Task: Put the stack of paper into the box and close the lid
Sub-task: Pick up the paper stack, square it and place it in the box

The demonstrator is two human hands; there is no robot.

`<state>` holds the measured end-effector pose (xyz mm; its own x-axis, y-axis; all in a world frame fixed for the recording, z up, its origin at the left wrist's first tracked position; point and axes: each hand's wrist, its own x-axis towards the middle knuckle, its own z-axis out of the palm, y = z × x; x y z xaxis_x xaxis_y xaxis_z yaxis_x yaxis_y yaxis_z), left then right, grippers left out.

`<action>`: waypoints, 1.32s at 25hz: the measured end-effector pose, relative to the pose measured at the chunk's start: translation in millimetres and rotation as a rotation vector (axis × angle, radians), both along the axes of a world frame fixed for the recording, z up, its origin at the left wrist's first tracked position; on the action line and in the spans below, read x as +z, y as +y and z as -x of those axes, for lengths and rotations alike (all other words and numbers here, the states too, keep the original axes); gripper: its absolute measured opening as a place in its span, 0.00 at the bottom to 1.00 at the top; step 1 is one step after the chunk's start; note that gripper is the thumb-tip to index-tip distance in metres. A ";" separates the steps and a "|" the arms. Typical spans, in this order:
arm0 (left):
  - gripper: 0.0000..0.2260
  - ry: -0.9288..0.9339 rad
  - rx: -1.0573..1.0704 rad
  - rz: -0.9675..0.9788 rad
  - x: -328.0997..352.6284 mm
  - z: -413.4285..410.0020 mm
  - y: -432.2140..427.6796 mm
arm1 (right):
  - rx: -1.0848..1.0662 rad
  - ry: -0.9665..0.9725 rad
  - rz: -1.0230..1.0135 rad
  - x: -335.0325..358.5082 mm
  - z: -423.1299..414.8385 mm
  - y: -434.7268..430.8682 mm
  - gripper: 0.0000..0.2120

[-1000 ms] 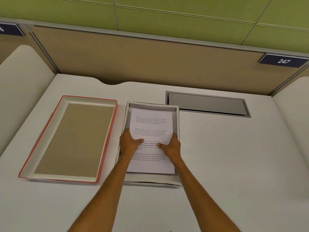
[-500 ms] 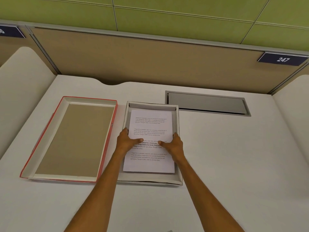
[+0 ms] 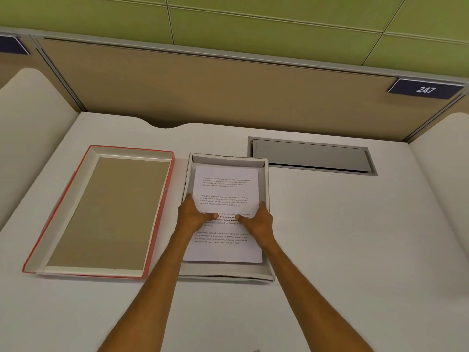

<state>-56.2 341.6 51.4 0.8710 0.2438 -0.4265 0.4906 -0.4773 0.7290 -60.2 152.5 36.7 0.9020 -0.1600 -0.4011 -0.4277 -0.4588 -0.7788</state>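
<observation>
Head view: flat rectangular paper stack (image 3: pixel 225 194), cardboard box (image 3: pixel 265 179).

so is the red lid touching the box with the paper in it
Apart. The head view shows a strip of white desk running between the red lid and the box along their facing sides.

Both hands, the left hand (image 3: pixel 194 216) and right hand (image 3: pixel 258 221), fill the middle of the box (image 3: pixel 266 179), whose low walls hem the paper stack (image 3: pixel 225 194) on every side. At left of frame the upturned lid (image 3: pixel 101 212) lies just beside the box, leaving only a thin strip of desk (image 3: pixel 355 250) between them. The desk is bare at right and bottom of frame; the grey cable hatch (image 3: pixel 312 157) sits at upper right, near the box's far corner.
</observation>
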 end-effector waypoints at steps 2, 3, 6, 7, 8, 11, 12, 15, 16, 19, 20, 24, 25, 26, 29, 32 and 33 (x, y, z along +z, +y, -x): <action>0.38 -0.152 -0.062 -0.070 17.3 2.0 -5.9 | 0.017 -0.018 0.017 4.4 -4.6 2.0 0.33; 0.39 -0.235 -0.079 -0.082 27.5 5.1 -9.6 | 0.028 -0.050 0.033 8.4 -9.7 3.1 0.33; 0.41 -0.161 0.044 0.205 52.4 28.5 -18.0 | 0.121 -0.184 0.074 24.2 -39.2 7.5 0.31; 0.41 -0.072 0.113 0.414 55.7 40.4 -20.2 | 0.178 -0.216 0.084 30.4 -52.5 8.2 0.30; 0.40 0.024 0.182 0.616 55.6 53.2 -21.9 | 0.246 -0.236 0.101 35.9 -67.1 8.1 0.30; 0.27 0.356 0.471 0.993 45.0 81.5 -25.0 | 0.511 -0.214 0.244 40.4 -106.3 6.1 0.25; 0.23 0.434 0.559 1.057 39.7 87.4 -24.9 | 0.589 -0.189 0.313 37.7 -116.1 5.4 0.23; 0.21 0.535 0.690 1.190 29.9 97.5 -22.0 | 0.671 -0.138 0.386 27.0 -135.7 4.6 0.21; 0.21 0.544 0.694 1.225 28.3 98.2 -21.2 | 0.674 -0.131 0.375 25.0 -140.0 5.5 0.21; 0.20 0.557 0.680 1.294 25.0 94.0 -20.4 | 0.698 -0.123 0.357 22.0 -152.0 11.3 0.21; 0.19 0.564 0.687 1.295 24.1 91.1 -20.8 | 0.708 -0.113 0.359 21.7 -155.6 13.7 0.22; 0.22 0.596 0.711 1.264 20.0 82.9 -22.6 | 0.762 -0.054 0.350 20.4 -166.7 18.7 0.24; 0.23 0.601 0.710 1.265 19.1 82.0 -23.0 | 0.772 -0.045 0.350 19.5 -168.4 18.7 0.25; 0.23 0.604 0.712 1.270 18.7 81.4 -23.1 | 0.783 -0.044 0.357 18.2 -169.5 18.3 0.25; 0.21 0.595 0.732 1.294 16.1 79.6 -23.0 | 0.804 -0.061 0.380 13.9 -169.8 16.7 0.27; 0.21 0.581 0.733 1.303 14.7 78.9 -23.3 | 0.795 -0.069 0.377 12.6 -169.3 16.5 0.30; 0.21 0.582 0.730 1.306 14.2 78.8 -23.1 | 0.793 -0.073 0.385 11.9 -169.6 16.8 0.31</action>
